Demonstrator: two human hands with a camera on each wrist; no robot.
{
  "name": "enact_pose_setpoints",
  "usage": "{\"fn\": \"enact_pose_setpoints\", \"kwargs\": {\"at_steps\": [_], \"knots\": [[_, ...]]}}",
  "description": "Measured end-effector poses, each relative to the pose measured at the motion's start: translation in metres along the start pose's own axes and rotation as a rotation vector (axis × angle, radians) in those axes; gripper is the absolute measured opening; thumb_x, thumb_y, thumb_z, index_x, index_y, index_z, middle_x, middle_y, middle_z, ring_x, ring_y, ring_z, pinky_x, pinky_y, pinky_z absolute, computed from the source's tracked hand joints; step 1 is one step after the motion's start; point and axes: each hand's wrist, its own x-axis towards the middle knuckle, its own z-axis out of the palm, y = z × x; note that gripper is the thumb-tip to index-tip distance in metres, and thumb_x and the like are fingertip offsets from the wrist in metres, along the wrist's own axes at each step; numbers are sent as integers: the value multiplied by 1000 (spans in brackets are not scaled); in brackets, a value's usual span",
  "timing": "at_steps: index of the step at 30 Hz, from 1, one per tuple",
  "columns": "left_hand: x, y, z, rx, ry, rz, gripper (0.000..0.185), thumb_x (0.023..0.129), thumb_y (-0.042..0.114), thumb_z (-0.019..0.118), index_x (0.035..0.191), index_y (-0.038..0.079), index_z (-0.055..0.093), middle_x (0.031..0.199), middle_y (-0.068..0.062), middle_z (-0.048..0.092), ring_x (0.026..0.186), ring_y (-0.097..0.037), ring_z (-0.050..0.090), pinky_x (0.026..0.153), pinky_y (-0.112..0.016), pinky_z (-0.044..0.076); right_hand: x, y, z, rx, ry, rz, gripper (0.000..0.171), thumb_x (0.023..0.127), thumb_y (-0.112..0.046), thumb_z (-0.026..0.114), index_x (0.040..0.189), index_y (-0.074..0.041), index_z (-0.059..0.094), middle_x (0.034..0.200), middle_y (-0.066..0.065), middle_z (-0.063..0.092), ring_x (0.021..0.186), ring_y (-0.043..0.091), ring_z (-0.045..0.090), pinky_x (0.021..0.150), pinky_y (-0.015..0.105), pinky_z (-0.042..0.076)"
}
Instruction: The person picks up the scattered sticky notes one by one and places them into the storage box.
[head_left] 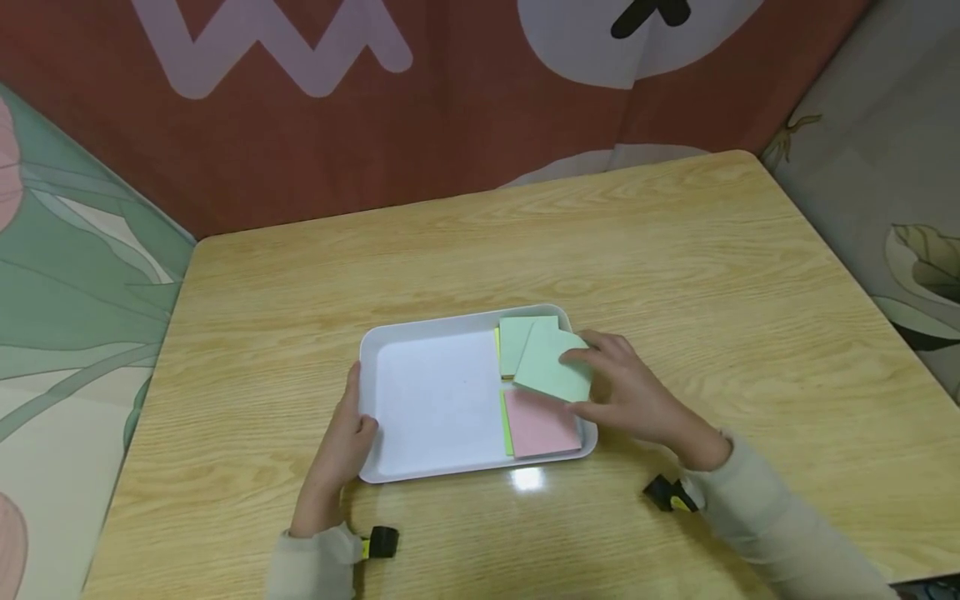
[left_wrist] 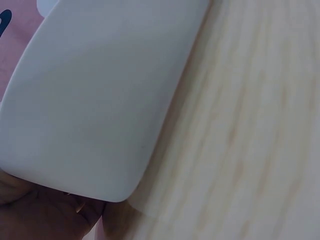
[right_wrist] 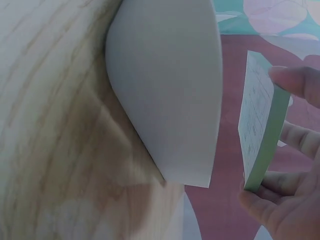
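Note:
My left hand (head_left: 339,448) grips the left end of a white tray (head_left: 435,400), thumb over the rim; the left wrist view shows the fingers beneath the tray's corner. In my right hand (head_left: 637,398) a pale green sticky note pad (head_left: 551,365) is pinched above the tray's right end. From the right wrist view, this pad (right_wrist: 270,145) shows a green edge and a pale printed underside. Another pale green pad (head_left: 513,340) lies in the tray's far right corner, over a yellow one. Near it, a pink pad (head_left: 543,425) rests on a bright green one (head_left: 506,423).
The tray stands on a light wood-grain table (head_left: 675,250). A red-brown patterned cloth (head_left: 450,125) hangs along the table's far edge, and patterned cloth (head_left: 75,275) covers the left side. A black-and-yellow wrist device (head_left: 381,543) shows beside the left sleeve.

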Motion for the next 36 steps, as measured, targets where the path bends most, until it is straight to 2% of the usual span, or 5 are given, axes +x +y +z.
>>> {"fn": "enact_pose_setpoints", "kwargs": {"at_steps": [5,14,27,36], "knots": [[0,0,0,2,-5,-14,73,77,-11,31,137,3,-7,142,-15,-1,128,-24,2,101,-43,8,0,-1,4,30,-15,-28,50,63,-16,75,108,-9,55,126,19,37,114,31,29,87,52,28],[1,1,1,0,-5,-12,71,77,-11,31,137,2,-6,142,-16,0,128,-26,2,100,-44,8,0,1,15,43,-100,-63,45,64,-19,73,105,-10,57,127,19,36,114,30,30,85,50,32],[0,0,1,-4,-2,-21,72,77,-11,31,137,4,-7,142,-15,-1,128,-25,3,100,-44,10,2,0,22,-12,-139,-112,46,64,-25,73,104,-11,57,125,18,38,113,29,32,86,47,33],[0,1,1,-3,4,-17,73,77,-11,30,137,4,-7,142,-15,0,128,-24,3,100,-44,9,3,2,22,-109,-181,-165,48,64,-32,72,104,-10,57,125,16,40,114,29,34,87,45,34]]}}
